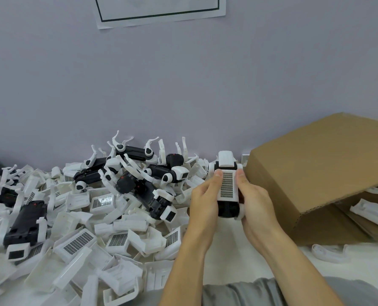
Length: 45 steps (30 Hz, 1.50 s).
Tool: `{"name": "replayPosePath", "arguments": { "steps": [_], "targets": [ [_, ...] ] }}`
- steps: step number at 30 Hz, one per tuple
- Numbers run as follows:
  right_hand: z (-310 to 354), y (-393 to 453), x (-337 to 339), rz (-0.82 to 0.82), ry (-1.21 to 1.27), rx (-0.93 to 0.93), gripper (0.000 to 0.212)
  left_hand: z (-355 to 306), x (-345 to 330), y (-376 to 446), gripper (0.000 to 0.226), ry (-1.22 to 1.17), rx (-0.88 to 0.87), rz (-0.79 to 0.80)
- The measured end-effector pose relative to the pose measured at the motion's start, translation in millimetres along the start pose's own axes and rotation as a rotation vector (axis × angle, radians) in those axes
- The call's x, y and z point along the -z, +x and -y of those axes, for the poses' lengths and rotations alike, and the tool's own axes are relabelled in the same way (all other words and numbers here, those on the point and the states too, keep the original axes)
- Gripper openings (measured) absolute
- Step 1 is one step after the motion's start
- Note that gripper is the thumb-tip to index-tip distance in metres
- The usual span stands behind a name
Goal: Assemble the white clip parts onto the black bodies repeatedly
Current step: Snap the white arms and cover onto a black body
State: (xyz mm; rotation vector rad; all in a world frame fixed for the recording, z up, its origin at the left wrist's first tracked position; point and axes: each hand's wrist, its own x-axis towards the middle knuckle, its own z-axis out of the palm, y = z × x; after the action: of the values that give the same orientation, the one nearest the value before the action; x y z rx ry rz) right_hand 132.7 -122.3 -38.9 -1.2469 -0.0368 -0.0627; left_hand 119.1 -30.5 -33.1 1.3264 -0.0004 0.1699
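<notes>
Both my hands hold one black body with a white grilled clip part lying on its top face. My left hand grips the left side, thumb on the clip's upper left corner. My right hand grips the right side, thumb on the upper right corner. A white cap sticks up at the far end of the body. The underside of the body is hidden by my fingers.
A big heap of loose white clip parts covers the table to the left. Several black bodies with white arms lie on top of it, one more black body at the left. A cardboard box lies on its side at the right, white parts inside.
</notes>
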Motion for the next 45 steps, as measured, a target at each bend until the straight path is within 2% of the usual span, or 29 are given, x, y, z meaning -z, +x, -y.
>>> {"name": "replayPosePath", "arguments": {
  "steps": [4,9,14,20,23,27,33,37,41,45],
  "targets": [
    [-0.8,2.7,3.7,0.034,-0.02,-0.005,0.03,5.5,2.2,3.8,0.031,0.037,-0.017,-0.011],
    [-5.0,2.9,4.1,-0.057,-0.215,0.069,0.033,8.0,3.4,6.0,0.031,0.059,-0.056,0.02],
    [-5.2,1.3,2.7,-0.059,-0.248,0.146,0.033,10.0,4.6,8.1,0.029,0.034,-0.082,0.023],
    [-8.0,1.3,0.0,-0.047,-0.231,0.242,0.037,11.5,3.6,8.6,0.034,-0.085,0.006,0.039],
    [-7.1,2.8,2.4,-0.022,-0.161,0.182,0.037,13.1,5.3,9.5,0.026,-0.129,0.014,0.083],
    [-4.3,4.0,8.9,0.065,-0.028,0.096,0.029,15.6,5.7,10.4,0.027,-0.144,0.005,0.089],
    [-7.4,6.9,10.5,0.024,-0.233,0.128,0.027,21.2,7.5,12.4,0.027,0.021,-0.083,0.089],
    [-5.0,5.5,11.3,0.021,-0.304,0.165,0.027,22.0,7.8,14.1,0.034,0.058,-0.111,0.101],
    [-4.1,2.3,8.1,0.049,-0.22,0.142,0.023,22.7,6.6,13.7,0.027,-0.013,-0.09,0.066],
    [-4.9,-1.3,3.1,-0.077,-0.234,0.206,0.012,20.6,3.4,14.2,0.025,-0.125,-0.048,-0.004]
  ]
}}
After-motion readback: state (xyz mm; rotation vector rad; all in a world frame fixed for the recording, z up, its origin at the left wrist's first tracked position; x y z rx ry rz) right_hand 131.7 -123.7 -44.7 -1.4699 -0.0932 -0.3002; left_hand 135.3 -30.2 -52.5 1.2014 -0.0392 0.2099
